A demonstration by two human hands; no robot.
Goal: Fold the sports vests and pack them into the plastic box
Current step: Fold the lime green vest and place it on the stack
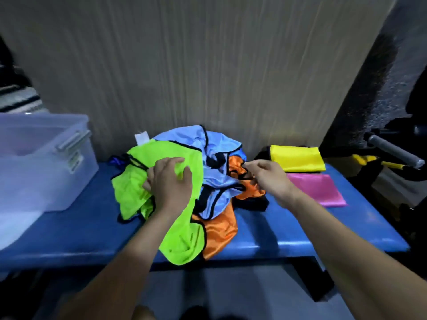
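Note:
A tangled heap of sports vests lies mid-bench: a lime green vest (pixel 182 236) in front and to the left, a light blue vest (pixel 196 140) behind, an orange vest (pixel 220 232) underneath. My left hand (pixel 169 183) grips a bunch of the green vest. My right hand (pixel 269 179) pinches the black trim of the orange vest at the heap's right side. A folded yellow vest (pixel 297 158) and a folded pink vest (pixel 316 187) lie flat at the right end of the bench. The clear plastic box (pixel 41 158) stands at the left with its lid off.
The blue padded bench (pixel 288 234) runs left to right in front of a pale wooden panel (pixel 196 65). A grey handle with yellow parts (pixel 392 150) sticks out at the right. Dark floor lies below the bench's front edge.

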